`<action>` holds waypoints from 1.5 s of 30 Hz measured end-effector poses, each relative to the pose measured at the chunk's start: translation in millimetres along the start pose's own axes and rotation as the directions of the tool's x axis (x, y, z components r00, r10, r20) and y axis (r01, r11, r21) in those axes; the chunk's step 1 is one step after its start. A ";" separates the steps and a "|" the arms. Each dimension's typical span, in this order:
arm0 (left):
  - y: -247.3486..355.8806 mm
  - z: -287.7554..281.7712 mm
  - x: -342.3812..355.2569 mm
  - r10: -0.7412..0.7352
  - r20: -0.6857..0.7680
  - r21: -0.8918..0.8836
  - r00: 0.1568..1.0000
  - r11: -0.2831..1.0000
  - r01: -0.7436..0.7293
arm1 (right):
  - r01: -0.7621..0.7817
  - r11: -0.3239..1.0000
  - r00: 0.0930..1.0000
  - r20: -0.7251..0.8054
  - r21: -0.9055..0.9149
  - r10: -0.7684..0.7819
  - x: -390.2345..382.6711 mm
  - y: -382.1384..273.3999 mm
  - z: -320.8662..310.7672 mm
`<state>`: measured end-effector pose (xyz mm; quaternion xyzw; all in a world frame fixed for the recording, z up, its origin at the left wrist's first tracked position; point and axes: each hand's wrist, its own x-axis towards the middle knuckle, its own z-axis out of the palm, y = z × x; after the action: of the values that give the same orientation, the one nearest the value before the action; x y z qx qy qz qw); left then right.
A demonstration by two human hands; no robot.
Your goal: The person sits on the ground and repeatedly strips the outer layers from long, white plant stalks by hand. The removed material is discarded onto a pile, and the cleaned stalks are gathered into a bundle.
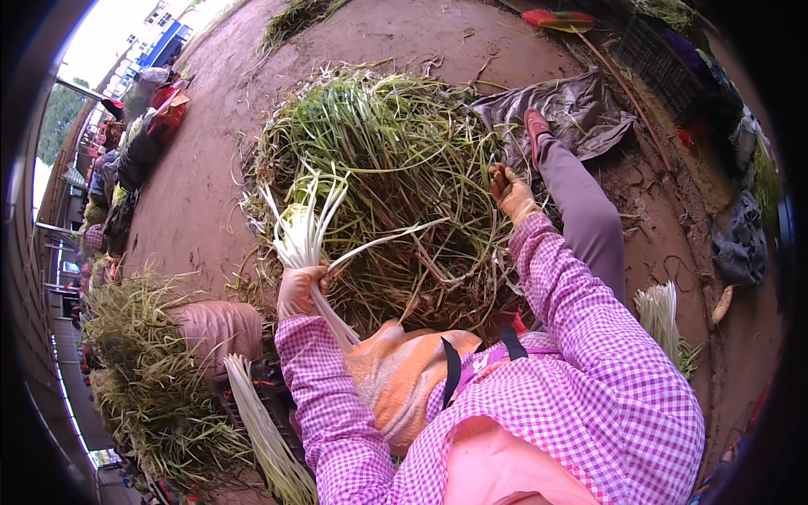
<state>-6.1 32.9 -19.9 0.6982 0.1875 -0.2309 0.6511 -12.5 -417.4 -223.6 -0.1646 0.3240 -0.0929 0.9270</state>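
Note:
My left hand (301,292), in a pale glove, is wrapped round a bunch of long white vegetable stalks (305,237), like scallions. Their upper ends fan out, and the lower ends slant toward my lap. One stalk (391,236) sticks out sideways over a big heap of green leaves and stems (379,151). At the heap's right edge, beside my knee, my right hand (512,192) is raised with curled, brown-stained gloved fingers. What they hold, if anything, cannot be made out. An orange striped cloth (404,374) covers my lap.
Left of me lie a pink covered bundle (220,330), a leafy heap (151,387) and a bundle of pale stalks (265,429). Another pale bundle (659,320) is at my right. A grey sheet (572,109) lies under my foot; a black crate (661,71) stands beyond.

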 end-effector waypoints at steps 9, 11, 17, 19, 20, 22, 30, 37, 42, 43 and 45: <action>21.0 -11.7 8.0 0.285 -0.161 -0.791 0.945 0.535 -0.296 | -0.300 0.741 0.954 -0.190 -0.601 0.232 -31.9 114.0 -41.0; 14.8 -2.3 8.3 0.289 0.014 -0.868 0.957 0.478 -0.131 | -0.545 0.577 0.837 -0.351 -0.608 0.420 -39.2 156.4 -43.4; -0.3 14.2 4.8 0.320 0.120 -0.674 0.940 0.721 -0.159 | -0.002 0.489 0.997 0.036 -0.872 0.069 -56.7 190.6 -13.3; 4.3 15.9 3.9 0.398 0.039 -0.693 0.917 0.672 -0.262 | 0.331 0.394 0.925 0.378 -0.857 0.047 -68.0 173.6 12.4; 8.3 16.3 4.5 0.382 0.051 -0.724 0.923 0.651 -0.229 | 0.495 0.341 0.848 0.529 -0.799 0.010 -74.1 162.0 27.0; 14.3 20.3 7.6 0.387 0.074 -0.700 0.919 0.677 -0.229 | 0.604 0.325 0.748 0.658 -0.728 0.083 -88.2 142.2 58.2; 11.7 26.6 8.7 0.238 0.074 -0.470 0.968 0.865 -0.177 | 0.586 0.119 0.715 0.581 -0.802 0.390 -137.4 127.1 118.4; -16.2 69.3 13.5 0.005 -0.038 -0.138 0.999 0.990 -0.010 | 0.792 0.023 0.575 0.759 -0.610 0.305 -151.0 146.7 95.4; -29.4 85.9 14.6 -0.021 0.011 0.028 1.000 0.999 0.021 | 0.701 0.138 0.617 0.693 -0.699 0.372 -158.0 154.3 84.5; -30.4 87.8 14.6 -0.039 -0.010 0.018 0.999 0.999 0.039 | 0.557 0.205 0.656 0.578 -0.805 0.486 -154.3 155.7 85.3; -29.9 88.4 13.9 -0.060 -0.016 -0.024 0.998 0.998 0.060 | 0.069 0.503 0.674 0.412 -0.862 0.614 -139.9 155.0 87.4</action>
<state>-18.4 -53.2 -56.4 0.6864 0.2165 -0.2423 0.6506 -55.2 -213.0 -136.2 -0.5407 -0.0114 0.2992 0.7861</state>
